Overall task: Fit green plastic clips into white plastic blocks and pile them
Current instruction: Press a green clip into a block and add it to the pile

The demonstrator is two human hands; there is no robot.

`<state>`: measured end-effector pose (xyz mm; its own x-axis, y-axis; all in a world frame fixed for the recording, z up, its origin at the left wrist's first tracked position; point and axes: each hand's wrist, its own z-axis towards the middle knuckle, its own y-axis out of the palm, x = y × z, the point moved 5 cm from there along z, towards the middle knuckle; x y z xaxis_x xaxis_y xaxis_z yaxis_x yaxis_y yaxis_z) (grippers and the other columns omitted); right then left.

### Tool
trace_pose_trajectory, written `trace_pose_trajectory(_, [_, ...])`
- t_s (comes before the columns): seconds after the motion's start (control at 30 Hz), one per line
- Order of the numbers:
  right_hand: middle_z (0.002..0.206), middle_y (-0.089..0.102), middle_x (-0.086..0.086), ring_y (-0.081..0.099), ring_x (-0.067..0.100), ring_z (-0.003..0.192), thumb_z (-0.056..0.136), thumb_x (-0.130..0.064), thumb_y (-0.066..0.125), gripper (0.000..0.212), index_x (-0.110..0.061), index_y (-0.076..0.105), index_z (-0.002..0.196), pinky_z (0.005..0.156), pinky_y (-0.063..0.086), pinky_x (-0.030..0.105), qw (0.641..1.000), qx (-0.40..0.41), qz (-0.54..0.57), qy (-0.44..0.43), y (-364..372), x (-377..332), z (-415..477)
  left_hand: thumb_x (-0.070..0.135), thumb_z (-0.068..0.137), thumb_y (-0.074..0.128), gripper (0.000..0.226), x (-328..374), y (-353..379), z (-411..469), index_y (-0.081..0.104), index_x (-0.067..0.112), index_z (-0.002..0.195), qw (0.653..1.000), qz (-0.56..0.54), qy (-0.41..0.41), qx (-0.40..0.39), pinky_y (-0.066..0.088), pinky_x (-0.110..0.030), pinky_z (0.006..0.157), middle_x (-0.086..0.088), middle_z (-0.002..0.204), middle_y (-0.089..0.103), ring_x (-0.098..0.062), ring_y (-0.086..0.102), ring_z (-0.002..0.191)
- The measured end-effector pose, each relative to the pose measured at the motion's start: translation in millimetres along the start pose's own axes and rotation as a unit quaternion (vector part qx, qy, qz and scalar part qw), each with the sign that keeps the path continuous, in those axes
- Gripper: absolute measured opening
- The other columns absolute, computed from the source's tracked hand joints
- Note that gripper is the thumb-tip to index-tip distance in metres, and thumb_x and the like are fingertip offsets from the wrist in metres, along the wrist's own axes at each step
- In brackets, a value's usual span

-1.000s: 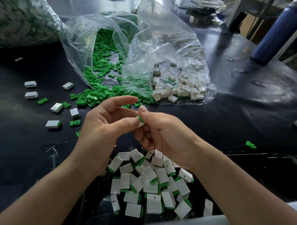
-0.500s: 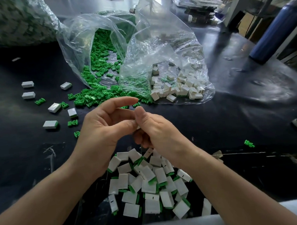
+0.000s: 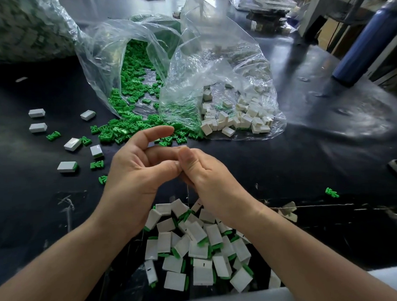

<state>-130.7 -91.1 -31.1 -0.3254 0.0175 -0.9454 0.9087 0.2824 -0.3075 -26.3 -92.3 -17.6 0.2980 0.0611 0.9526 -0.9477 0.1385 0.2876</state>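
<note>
Green plastic clips (image 3: pixel 123 128) and white plastic blocks (image 3: pixel 237 119) are spread over a black desk (image 3: pixel 284 164). The clips spill from a clear bag (image 3: pixel 102 63) lying open toward the person. A second bag (image 3: pixel 235 69) just to its right holds the blocks. A blue bottle (image 3: pixel 365 43) stands at the far right.

At the near edge lies the pile (image 3: pixel 197 241) of finished pieces, white blocks with green showing at one end, heaped loosely and pointing every way. A few loose blocks (image 3: pixel 67 167) and stray clips sit to the left, and a lone clip (image 3: pixel 331 192) lies apart on the right.

Above the pile the left hand (image 3: pixel 134 171) and right hand (image 3: pixel 208 179) meet. The left fingers (image 3: pixel 155 131) arch, the index raised, the thumb pressed against the right thumb. The right fingers are curled under. Whatever sits between them is hidden, so I cannot tell what they hold or how its long axis lies.

My reading is that a piece is being pressed together or is about to be dropped. The pile lies straight below the hands, toward the person. Fresh clips lie ahead and nearer the left hand, blocks ahead and nearer the right.

No brand, label or readable writing shows.
</note>
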Motion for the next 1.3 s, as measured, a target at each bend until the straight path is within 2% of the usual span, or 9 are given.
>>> trace_pose_trajectory(0.07, [0.123,0.058,0.004,0.051,0.018,0.117,0.095,-0.046,0.028,0.052,-0.011,0.056,0.122,0.101,0.039,0.043,1.0,0.002,-0.005,-0.003,0,0,-1,-0.006,0.057,0.074,0.056,0,0,0,0.055,0.014,0.106,1.0,0.003,0.001,0.0,0.053,-0.018,0.063,-0.004,0.075,0.074,-0.016,0.071,0.073])
trace_pose_trajectory(0.17, [0.12,0.058,0.002,0.052,0.014,0.109,0.096,-0.046,0.027,0.051,-0.013,0.056,0.122,0.099,0.041,0.041,1.0,0.009,-0.016,-0.007,-1,0,-1,0.001,0.062,0.062,0.045,-2,-1,0,0.055,0.015,0.104,1.0,0.002,0.003,0.009,0.053,-0.018,0.065,-0.003,0.074,0.073,-0.015,0.07,0.073])
trace_pose_trajectory(0.4, [0.118,0.059,0.004,0.052,0.019,0.112,0.096,-0.046,0.027,0.052,-0.011,0.056,0.12,0.098,0.041,0.044,0.999,0.011,-0.032,-0.015,-2,-2,-1,0.002,0.062,0.063,0.046,-2,-2,1,0.055,0.015,0.105,1.0,0.003,0.007,0.008,0.053,-0.019,0.069,-0.003,0.074,0.074,-0.014,0.07,0.083])
trace_pose_trajectory(0.83, [0.113,0.061,0.005,0.054,0.019,0.108,0.088,-0.053,0.025,0.06,-0.011,0.056,0.116,0.095,0.043,0.045,0.997,0.019,-0.059,-0.036,-2,-4,-2,0.0,0.061,0.062,0.046,-3,-3,1,0.055,0.013,0.105,1.0,-0.015,0.002,0.007,0.053,-0.019,0.069,-0.003,0.072,0.073,-0.015,0.07,0.088])
trace_pose_trajectory(0.93, [0.104,0.062,0.002,0.055,0.016,0.099,0.088,-0.052,0.024,0.058,-0.011,0.057,0.113,0.089,0.044,0.041,0.996,0.027,-0.065,-0.05,-3,-6,-2,-0.001,0.061,0.061,0.045,-2,-2,1,0.055,0.012,0.104,1.0,-0.026,-0.001,0.006,0.053,-0.019,0.07,-0.003,0.07,0.073,-0.014,0.07,0.088])
trace_pose_trajectory(1.07, [0.079,0.051,-0.019,0.047,-0.004,0.071,0.084,-0.056,0.025,0.063,-0.015,0.062,0.115,0.073,0.035,0.02,0.999,0.005,-0.006,-0.046,-2,-5,-1,-0.003,0.06,0.06,0.047,-2,-2,1,0.054,0.01,0.105,0.999,-0.043,-0.01,0.0,0.053,-0.019,0.061,-0.004,0.068,0.072,-0.015,0.069,0.067])
trace_pose_trajectory(1.13, [0.071,0.052,-0.019,0.047,-0.003,0.063,0.082,-0.06,0.026,0.063,-0.019,0.068,0.105,0.071,0.037,0.021,0.999,-0.007,0.02,-0.028,-4,-5,-1,-0.004,0.058,0.063,0.051,-3,-2,1,0.054,0.01,0.106,0.999,-0.046,-0.022,-0.01,0.053,-0.02,0.057,-0.004,0.069,0.072,-0.016,0.068,0.061])
trace_pose_trajectory(1.2, [0.056,0.051,-0.014,0.044,-0.001,0.053,0.075,-0.066,0.023,0.067,-0.016,0.069,0.081,0.064,0.037,0.023,1.0,-0.005,0.018,-0.001,-9,-4,-1,-0.008,0.051,0.073,0.063,-4,-2,2,0.054,0.012,0.107,0.999,-0.04,-0.031,-0.01,0.054,-0.021,0.058,-0.005,0.072,0.073,-0.015,0.068,0.061])
trace_pose_trajectory(1.3, [0.053,0.051,-0.006,0.043,0.003,0.048,0.076,-0.068,0.022,0.075,-0.006,0.065,0.073,0.058,0.035,0.023,1.0,0.001,0.005,0.022,-16,-5,0,0.01,0.057,0.068,0.053,-4,-3,3,0.053,0.013,0.108,0.999,-0.03,-0.029,-0.003,0.054,-0.019,0.061,-0.004,0.077,0.074,-0.014,0.07,0.067])
